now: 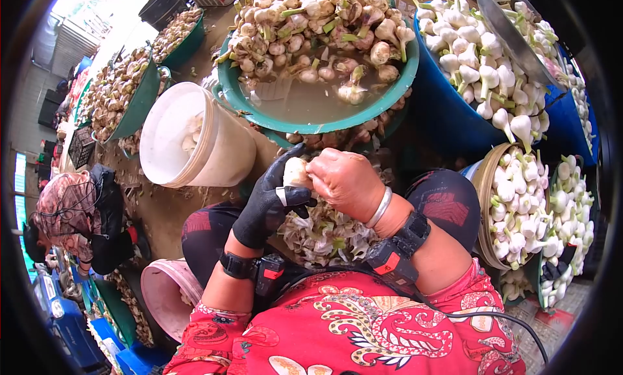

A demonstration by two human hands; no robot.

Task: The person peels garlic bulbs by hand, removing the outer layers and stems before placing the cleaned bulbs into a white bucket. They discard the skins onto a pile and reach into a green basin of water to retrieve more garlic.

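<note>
My left hand [272, 196], in a black glove with a white band on one finger, is closed around a pale garlic bulb [296, 173]. My bare right hand [347, 183] pinches at the bulb's right side, its fingertips touching the skin; whether a loose piece is between them is hidden. Below both hands, a heap of papery garlic peels [318, 235] lies between my knees. Just beyond my hands stands a green basin [318, 125] of cloudy water, with unpeeled garlic bulbs [305, 24] piled at its far side.
A white bucket [227, 144] with a few bulbs stands left of the basin. Cleaned white garlic fills a blue tub [441, 96] and a bucket [483, 174] at right. A pink bucket [162, 290] is at lower left. Another person [78, 212] bends over at far left.
</note>
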